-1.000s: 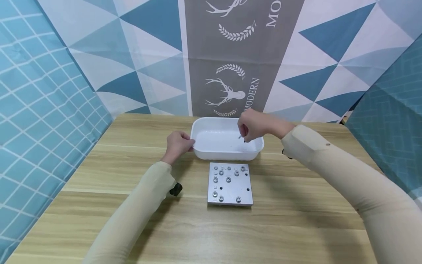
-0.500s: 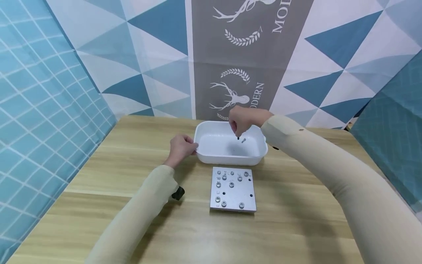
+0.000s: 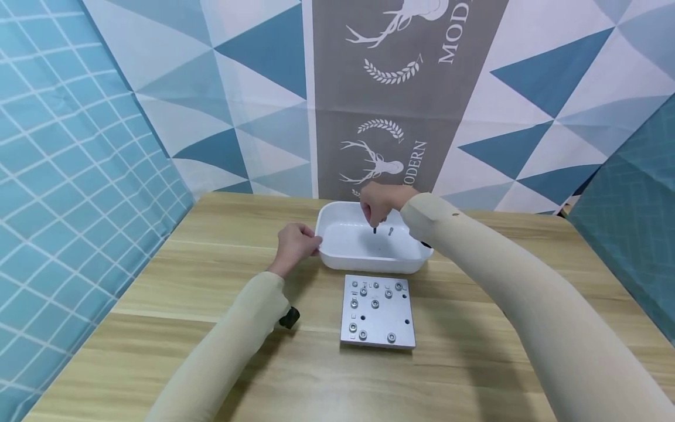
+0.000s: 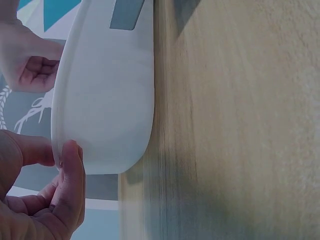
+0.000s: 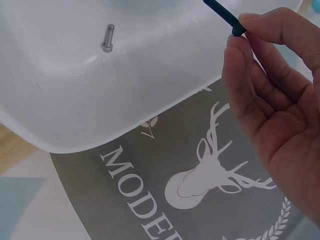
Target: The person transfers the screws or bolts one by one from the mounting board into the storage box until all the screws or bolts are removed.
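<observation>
My left hand pinches the left rim of a white plastic basin between thumb and fingers; the left wrist view shows the grip on the rim. Over the basin, my right hand holds a black screw by its head between thumb and fingertip. Its threaded end points away from the fingers. A silver socket-head screw lies on the basin floor, apart from the hand. In front of the basin, a square metal plate lies flat with several silver screws in it and some open holes.
The wooden table reaches back to a patterned cloth right behind the basin. Blue gridded cloth hangs at the left and a teal one at the right.
My right hand has moved left over the basin, keeping the black screw. The silver screw, earlier at the fingertips, now lies apart in the basin. The left hand keeps its hold; the head view has shifted.
</observation>
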{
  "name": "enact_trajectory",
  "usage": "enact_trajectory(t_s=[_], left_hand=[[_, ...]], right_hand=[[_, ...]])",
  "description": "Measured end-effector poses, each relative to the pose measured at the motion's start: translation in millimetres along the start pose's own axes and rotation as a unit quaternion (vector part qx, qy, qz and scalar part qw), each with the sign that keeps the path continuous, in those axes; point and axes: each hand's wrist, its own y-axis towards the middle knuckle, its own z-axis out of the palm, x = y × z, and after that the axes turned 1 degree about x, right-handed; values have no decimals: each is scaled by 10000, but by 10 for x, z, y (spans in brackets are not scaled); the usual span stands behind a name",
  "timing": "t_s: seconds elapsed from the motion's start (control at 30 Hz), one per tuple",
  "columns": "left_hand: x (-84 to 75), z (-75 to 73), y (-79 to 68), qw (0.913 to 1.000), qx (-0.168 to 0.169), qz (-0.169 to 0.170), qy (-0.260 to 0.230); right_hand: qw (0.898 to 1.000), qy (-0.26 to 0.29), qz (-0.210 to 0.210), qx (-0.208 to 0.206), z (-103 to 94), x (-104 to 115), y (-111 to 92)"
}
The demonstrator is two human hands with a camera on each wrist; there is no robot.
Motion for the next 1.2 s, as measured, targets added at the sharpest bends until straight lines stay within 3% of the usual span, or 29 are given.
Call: enact_trajectory(t_s=[0.43, 0.77, 0.9, 1.07, 1.2], left_hand=[[12, 19, 1, 10000, -42, 0, -21], [8, 18, -13, 10000, -40, 36, -76], [7, 22, -16, 9999, -53, 66, -99], [18, 22, -13, 9999, -105, 76, -108], [36, 22, -19, 9997, -130, 131, -133]], right_hand=[[9997, 52, 227, 73, 128, -38, 10], [9994, 139, 281, 174, 92, -25, -61], [9998, -92, 141, 64, 84, 31, -127], [10000, 73, -59, -20, 115, 158, -256], [9984, 101, -499, -232, 165, 246, -360]])
